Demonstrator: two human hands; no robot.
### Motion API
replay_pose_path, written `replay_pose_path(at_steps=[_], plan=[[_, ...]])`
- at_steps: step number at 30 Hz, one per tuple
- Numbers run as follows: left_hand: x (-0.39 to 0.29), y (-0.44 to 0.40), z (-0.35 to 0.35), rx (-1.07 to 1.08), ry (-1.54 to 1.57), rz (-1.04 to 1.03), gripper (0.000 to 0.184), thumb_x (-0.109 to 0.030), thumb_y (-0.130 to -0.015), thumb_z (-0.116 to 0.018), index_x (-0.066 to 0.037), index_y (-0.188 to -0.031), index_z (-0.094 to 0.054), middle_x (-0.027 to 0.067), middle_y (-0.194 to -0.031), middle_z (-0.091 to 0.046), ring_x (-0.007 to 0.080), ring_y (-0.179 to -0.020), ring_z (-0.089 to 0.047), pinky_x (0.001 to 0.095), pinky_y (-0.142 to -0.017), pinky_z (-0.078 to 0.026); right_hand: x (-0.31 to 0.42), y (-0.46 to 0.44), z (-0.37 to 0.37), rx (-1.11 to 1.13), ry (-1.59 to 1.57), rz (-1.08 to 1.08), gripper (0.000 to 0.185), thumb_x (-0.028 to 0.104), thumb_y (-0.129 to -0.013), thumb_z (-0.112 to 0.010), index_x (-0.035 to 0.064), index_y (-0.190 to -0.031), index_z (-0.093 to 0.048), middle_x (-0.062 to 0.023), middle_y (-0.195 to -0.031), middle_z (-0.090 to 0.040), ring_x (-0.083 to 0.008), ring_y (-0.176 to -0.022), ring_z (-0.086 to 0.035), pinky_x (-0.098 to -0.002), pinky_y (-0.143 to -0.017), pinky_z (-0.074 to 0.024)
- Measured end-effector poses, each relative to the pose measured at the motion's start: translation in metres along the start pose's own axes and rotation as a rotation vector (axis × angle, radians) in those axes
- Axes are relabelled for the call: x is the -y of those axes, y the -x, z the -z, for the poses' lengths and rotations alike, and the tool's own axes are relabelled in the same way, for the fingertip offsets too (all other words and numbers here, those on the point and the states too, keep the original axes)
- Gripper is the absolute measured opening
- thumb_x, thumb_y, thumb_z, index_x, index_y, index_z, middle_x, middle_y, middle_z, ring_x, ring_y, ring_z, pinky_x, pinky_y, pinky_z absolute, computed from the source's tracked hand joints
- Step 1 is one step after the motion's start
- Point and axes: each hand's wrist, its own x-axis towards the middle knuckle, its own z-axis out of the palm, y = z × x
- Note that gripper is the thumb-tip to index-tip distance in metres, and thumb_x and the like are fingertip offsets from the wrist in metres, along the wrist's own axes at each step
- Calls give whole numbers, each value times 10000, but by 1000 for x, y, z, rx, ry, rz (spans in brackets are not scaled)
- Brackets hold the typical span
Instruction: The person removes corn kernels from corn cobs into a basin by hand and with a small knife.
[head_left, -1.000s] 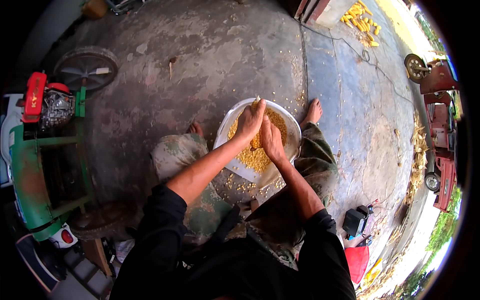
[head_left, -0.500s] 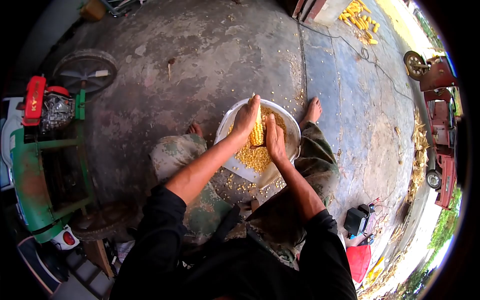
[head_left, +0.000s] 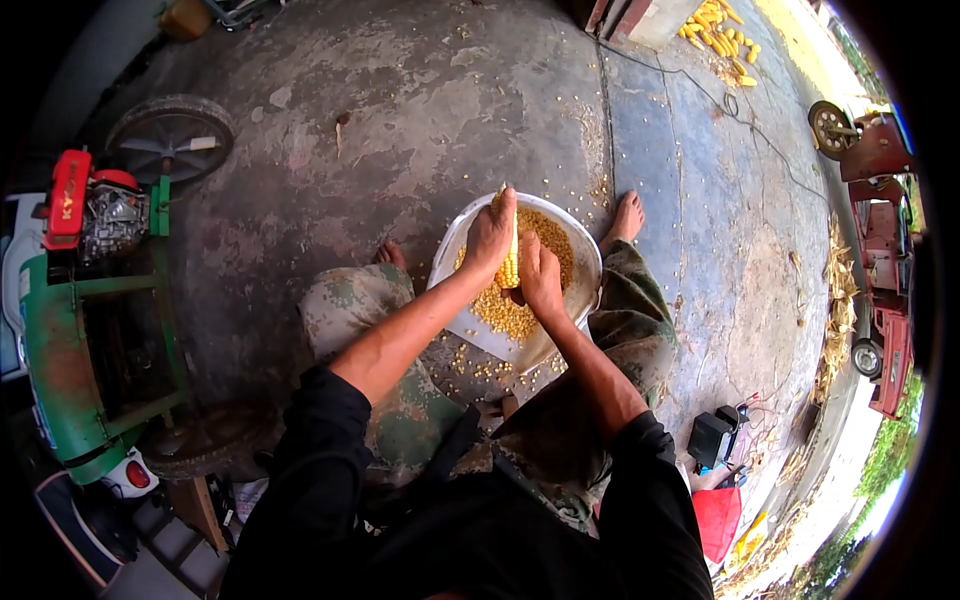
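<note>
My left hand (head_left: 490, 238) is wrapped round the upper part of a yellow ear of corn (head_left: 509, 268), which stands tilted over a white basin (head_left: 442, 262). My right hand (head_left: 541, 280) is closed against the ear's right side near its lower end, its fingers partly hidden. Loose corn kernels (head_left: 505, 318) cover the inside of the basin below both hands. Between my knees, the basin sits on the floor with more kernels scattered in front of it.
A green machine with a red engine (head_left: 68, 200) stands at the left. Several corn ears (head_left: 715, 35) lie at the top right, near a cable on the floor. A black box (head_left: 710, 440) and a red bag (head_left: 717, 522) are at the lower right. A red vehicle (head_left: 885, 250) is at far right.
My right hand has shifted slightly left and its fingers have curled in closer on the ear. The left hand has barely moved and keeps its hold.
</note>
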Motion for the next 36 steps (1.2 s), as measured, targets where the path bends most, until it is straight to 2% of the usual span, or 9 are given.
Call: replay_pose_path(at_steps=[7, 10, 15, 19, 20, 28, 31, 33, 36], plan=[[12, -10, -3, -48, 132, 6, 809, -706, -901, -434, 32, -1209, -557, 185, -1040, -641, 249, -966, -620, 336, -801, -493, -1, -4, 12, 121, -190, -23, 639, 492, -1033, -312, -65, -1226, -558, -94, -688, -573, -161, -431, -570, -258, -363, -452], [14, -16, -1, -8, 318, 97, 693, -701, -896, -454, -28, -1001, -580, 101, -798, -636, 196, -730, -616, 331, -642, -499, -1, -4, 13, 129, -219, -72, 663, 570, -1007, -287, -24, -1081, -574, -100, -716, -604, -172, -460, -562, -260, -392, -433], [2, -5, -2, -132, 170, 78, 748, -695, -911, -418, 17, -1076, -580, 126, -875, -634, 225, -786, -624, 347, -670, -491, 5, 9, -4, 94, 36, 56, 707, 556, -1010, -322, -26, -1391, -447, -104, -741, -598, -140, -455, -541, -278, -434, -436], [2, -2, -3, -61, 196, 131, 797, -678, -933, -380, 56, -1179, -571, 167, -923, -638, 270, -837, -643, 372, -713, -488, -10, -4, 0, 36, -36, -30, 635, 535, -1014, -348, -31, -1155, -599, -70, -681, -576, -138, -435, -517, -285, -411, -418], [1, 1, -6, -87, 125, 91, 787, -674, -934, -384, 46, -1190, -571, 168, -929, -635, 269, -834, -642, 374, -708, -485, -10, -7, -3, -15, -60, 118, 614, 532, -1014, -352, -17, -1049, -625, -58, -672, -571, -131, -428, -514, -276, -402, -418], [-2, 3, 2, 21, 344, 184, 698, -640, -941, -421, 11, -1158, -549, 129, -868, -608, 214, -782, -631, 334, -648, -495, 2, -2, 10, 184, -228, -180, 735, 604, -1003, -241, 17, -1365, -494, -48, -695, -602, -110, -461, -516, -238, -411, -399], [9, -7, 1, -1, 336, 157, 720, -644, -932, -440, 42, -1134, -522, 139, -886, -602, 211, -791, -623, 334, -661, -497, 12, 7, 7, 198, -106, -62, 731, 601, -1002, -256, 18, -1381, -480, -52, -690, -598, -113, -460, -511, -239, -408, -382], [14, -10, -1, -64, 299, 132, 739, -649, -925, -451, 61, -1121, -510, 147, -902, -602, 219, -813, -621, 340, -684, -496, -2, 4, 2, 148, 17, -32, 670, 610, -988, -320, 12, -1017, -620, -47, -589, -548, -132, -475, -525, -280, -431, -397], [22, -15, -4, -139, 254, 85, 778, -656, -914, -467, 89, -1137, -491, 156, -941, -587, 238, -879, -604, 356, -756, -488, -8, 3, 0, 169, 144, 35, 617, 547, -1008, -336, 9, -1230, -539, -96, -706, -587, -159, -508, -514, -306, -444, -377]])
